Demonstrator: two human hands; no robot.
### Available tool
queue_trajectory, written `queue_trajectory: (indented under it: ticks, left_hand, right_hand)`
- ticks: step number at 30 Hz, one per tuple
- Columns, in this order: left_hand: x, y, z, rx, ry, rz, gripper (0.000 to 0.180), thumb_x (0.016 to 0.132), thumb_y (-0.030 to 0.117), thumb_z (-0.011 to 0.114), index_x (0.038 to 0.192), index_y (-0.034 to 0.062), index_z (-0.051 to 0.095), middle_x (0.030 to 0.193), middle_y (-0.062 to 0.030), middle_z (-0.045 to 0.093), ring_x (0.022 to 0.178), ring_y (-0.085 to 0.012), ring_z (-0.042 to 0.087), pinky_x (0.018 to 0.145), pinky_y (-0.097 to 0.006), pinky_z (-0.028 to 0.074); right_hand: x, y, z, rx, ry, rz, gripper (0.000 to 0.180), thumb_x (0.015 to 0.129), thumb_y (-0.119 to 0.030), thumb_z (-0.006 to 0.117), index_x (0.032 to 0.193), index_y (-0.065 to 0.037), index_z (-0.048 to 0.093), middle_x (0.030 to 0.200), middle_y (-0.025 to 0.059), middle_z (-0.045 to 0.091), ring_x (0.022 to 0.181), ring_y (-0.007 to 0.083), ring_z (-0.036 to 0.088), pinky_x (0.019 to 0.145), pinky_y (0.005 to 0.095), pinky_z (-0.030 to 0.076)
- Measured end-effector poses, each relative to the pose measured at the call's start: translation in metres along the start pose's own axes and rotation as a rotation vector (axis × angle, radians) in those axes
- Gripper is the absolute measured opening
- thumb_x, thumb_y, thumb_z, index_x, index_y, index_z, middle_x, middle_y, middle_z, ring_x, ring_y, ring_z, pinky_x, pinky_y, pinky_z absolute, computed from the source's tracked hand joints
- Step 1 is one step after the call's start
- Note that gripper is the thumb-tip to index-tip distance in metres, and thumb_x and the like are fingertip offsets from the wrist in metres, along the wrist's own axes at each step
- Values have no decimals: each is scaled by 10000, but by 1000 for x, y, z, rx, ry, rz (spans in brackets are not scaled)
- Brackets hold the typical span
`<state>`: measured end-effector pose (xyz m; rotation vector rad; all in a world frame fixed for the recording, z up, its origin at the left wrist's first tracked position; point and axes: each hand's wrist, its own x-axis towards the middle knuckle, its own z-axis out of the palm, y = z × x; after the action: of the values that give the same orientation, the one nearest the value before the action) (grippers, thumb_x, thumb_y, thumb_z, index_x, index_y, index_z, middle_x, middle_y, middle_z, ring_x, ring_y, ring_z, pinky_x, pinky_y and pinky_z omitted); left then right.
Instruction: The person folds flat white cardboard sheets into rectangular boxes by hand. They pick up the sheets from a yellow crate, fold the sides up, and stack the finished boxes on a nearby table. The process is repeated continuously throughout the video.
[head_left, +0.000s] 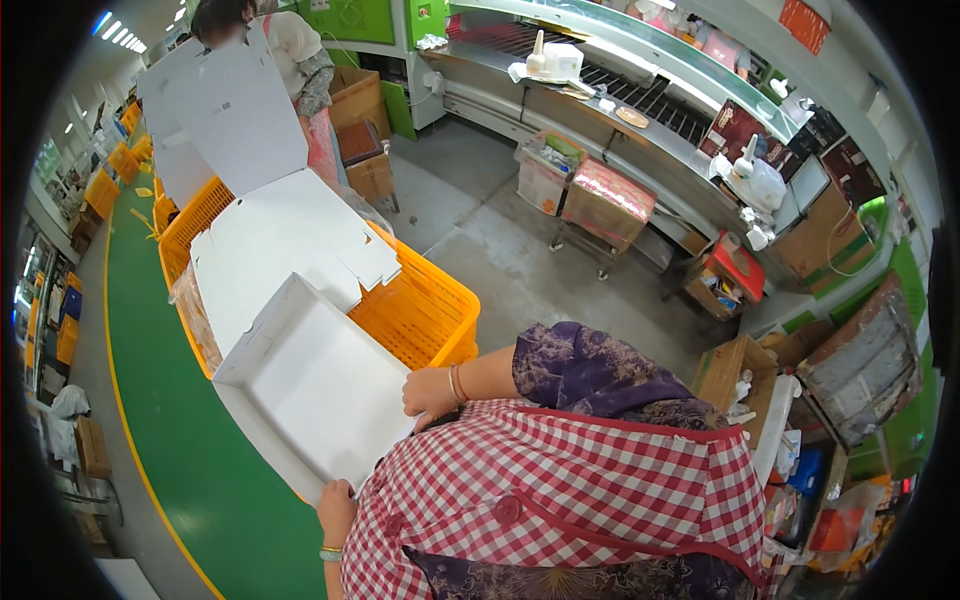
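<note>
An open, shallow white cardboard box (318, 395) with raised sides is tilted in front of my checked apron. My left hand (337, 508) grips its near left corner, fingers bent over the edge. At the near right corner, my right hand (430, 392) is closed on the box's wall, the thumb partly hidden. Flat white cut cardboard sheets (285, 240) lie just beyond the box, over a yellow plastic crate (440, 310). The far end of the box meets these sheets.
Another person (300, 60) stands beyond the crate behind a large upright white cardboard sheet (215, 110). A roller conveyor bench (650, 115) holding white glue bottles runs along the right. A taped carton (608, 203) stands below it. Green floor (160, 400) lies left of the crate.
</note>
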<state>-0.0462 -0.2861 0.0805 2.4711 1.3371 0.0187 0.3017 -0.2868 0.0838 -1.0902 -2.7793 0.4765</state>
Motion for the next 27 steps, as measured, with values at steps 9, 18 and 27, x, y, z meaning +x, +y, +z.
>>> queue_trajectory:
  ticks: [9,18,27]
  left_hand:
    - [0,17,-24,-50,14,-115,155,712,172,644,783,63,559,746,-130,582,733,-344,565,611,-439,439]
    - [-9,17,-47,123,73,188,180,672,205,651,734,76,541,676,-95,541,670,-303,536,577,-416,410]
    - [-7,-6,-34,18,42,269,147,655,188,632,732,83,566,702,-86,534,725,-297,518,638,-412,388]
  right_hand:
    - [-2,-2,-2,-10,-27,10,414,848,-467,510,742,-84,630,744,90,626,746,294,586,700,407,451]
    - [-16,-6,1,51,-17,98,426,850,-468,500,753,-73,629,754,97,630,766,296,589,703,409,456]
    - [-26,-11,0,26,13,152,369,827,-425,538,758,-75,636,770,95,636,776,291,592,706,407,458]
